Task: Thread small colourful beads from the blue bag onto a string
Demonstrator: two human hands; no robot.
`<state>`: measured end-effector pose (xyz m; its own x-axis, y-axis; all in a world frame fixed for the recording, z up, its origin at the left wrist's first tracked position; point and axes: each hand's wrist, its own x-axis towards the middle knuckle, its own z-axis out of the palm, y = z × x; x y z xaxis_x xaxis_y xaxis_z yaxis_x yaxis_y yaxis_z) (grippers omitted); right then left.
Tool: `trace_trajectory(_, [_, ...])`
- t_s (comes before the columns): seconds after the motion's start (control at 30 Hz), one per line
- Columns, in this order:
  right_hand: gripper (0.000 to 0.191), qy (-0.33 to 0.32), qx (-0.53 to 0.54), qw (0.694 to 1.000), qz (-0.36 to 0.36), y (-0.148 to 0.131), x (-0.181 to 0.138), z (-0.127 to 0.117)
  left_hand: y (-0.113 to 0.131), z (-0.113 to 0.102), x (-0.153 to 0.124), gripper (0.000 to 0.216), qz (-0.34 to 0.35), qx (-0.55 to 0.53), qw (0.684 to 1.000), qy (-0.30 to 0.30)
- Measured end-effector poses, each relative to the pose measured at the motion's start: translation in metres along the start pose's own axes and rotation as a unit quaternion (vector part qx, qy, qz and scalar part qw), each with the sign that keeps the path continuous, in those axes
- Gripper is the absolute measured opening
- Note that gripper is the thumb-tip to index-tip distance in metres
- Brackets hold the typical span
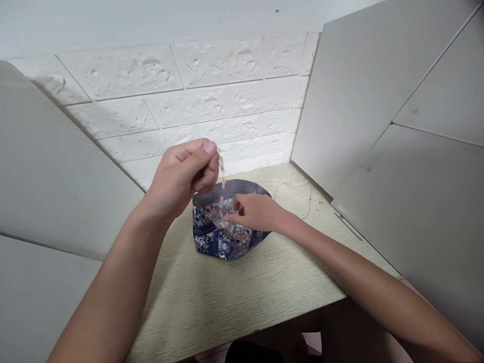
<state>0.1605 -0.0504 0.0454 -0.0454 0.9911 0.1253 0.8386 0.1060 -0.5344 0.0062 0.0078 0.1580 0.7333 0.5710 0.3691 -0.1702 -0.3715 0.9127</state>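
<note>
My left hand (189,166) is raised above the bag, its thumb and fingers pinched on the upper end of a thin beaded string (222,165). Pale pink and white beads hang down from it, slightly blurred. Below stands a dark blue patterned bag (206,237) with a grey inside, its top open. Many small loose beads (240,237) in red, pink, clear and other colours fill it. Just over these beads is my right hand (255,212), close to the string's lower end, with thumb and index finger apart and the other fingers partly hidden.
The bag rests on a light wood-grain table (264,287). A loose thin thread (310,196) lies to its right. White brick-patterned wall (212,106) rises behind, with a grey panel (45,161) on the left and another panel (351,91) on the right.
</note>
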Motion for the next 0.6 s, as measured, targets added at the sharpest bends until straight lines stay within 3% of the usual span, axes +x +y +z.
trace_trajectory(0.1, [0.046, -0.007, 0.007, 1.0, -0.013, -0.001, 0.0, 0.001, 0.0, -0.002, 0.001, 0.04, -0.092, 0.06, 0.993, -0.045])
trace_trajectory(0.17, [0.043, -0.021, 0.008, 0.999, -0.024, -0.001, 0.0, 0.001, -0.001, -0.003, 0.001, 0.043, -0.117, 0.101, 0.987, -0.044])
trace_trajectory(0.33, [0.045, 0.01, 0.043, 0.997, -0.06, 0.0, -0.002, -0.001, -0.005, -0.005, 0.002, 0.041, -0.103, 0.203, 0.973, -0.037])
trace_trajectory(0.5, [0.041, 0.028, 0.186, 0.976, -0.11, -0.003, -0.003, -0.007, -0.013, -0.013, 0.002, 0.036, -0.141, 0.271, 0.944, -0.128])
trace_trajectory(0.6, [0.037, 0.046, 0.227, 0.962, -0.143, -0.004, -0.002, -0.008, -0.015, -0.013, 0.002, 0.036, -0.139, 0.287, 0.942, -0.107])
